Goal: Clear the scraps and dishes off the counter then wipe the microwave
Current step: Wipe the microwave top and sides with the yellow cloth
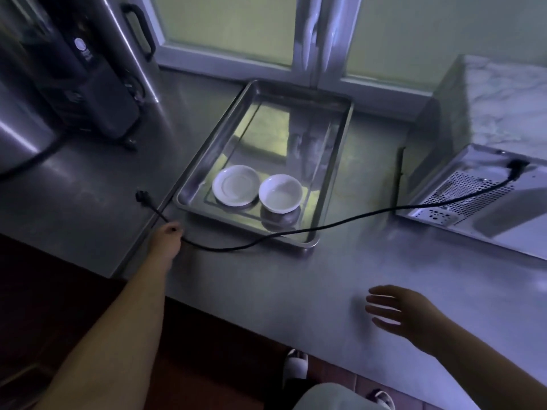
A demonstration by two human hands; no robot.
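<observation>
Far left of the tray (266,128), we see a dark appliance (88,93) standing against a tall steel container (118,31) with a black handle, both at the back of the steel counter (296,276). Nearer the tray, just off its front left corner, the black plug (140,196) lies on the counter, and our left hand (165,236) sits just in front of that corner with its fingers curled round the power cord (355,218) a short way behind the plug. From that hand the cord sags across the tray's front edge and climbs rightward. Inside the tray, toward its front end, 2 white dishes stand side by side: a shallow saucer (235,184) on the left and a small deeper bowl (280,192) on the right, nearly touching; the rest of the tray floor mirrors the window frame (313,39) behind it. Right of the tray, well apart from it, the microwave (488,184) sits with its vented back panel turned toward us, the cord plugged into the upper part of that panel. In front of the tray and to its right, near the counter's front edge, our right hand (396,315) hovers palm down with fingers straight and spread, holding nothing. Below the edge, 2 slippered feet (296,365) show on the floor.
</observation>
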